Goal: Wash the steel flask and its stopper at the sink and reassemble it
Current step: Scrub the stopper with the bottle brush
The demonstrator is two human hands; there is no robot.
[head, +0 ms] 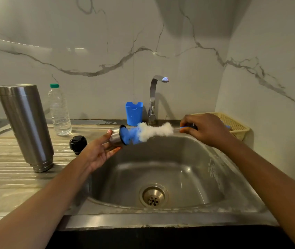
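Note:
The steel flask body [26, 126] stands upside down on the draining board, left of the sink [224, 178]. Its black stopper [78, 144] lies on the board beside my left hand. My left hand [98, 151] holds a small steel cup lid [115, 137] sideways over the sink's left rim, its mouth facing right. My right hand [204, 128] grips the handle of a blue-and-white bottle brush [148, 133]. The brush's blue end sits inside the lid's mouth.
A clear plastic water bottle [59, 112] with a green cap stands behind the flask. A blue holder [133, 113] and the tap [154, 97] are at the sink's back edge. A cream basket [234, 123] sits at the back right corner. No water runs from the tap.

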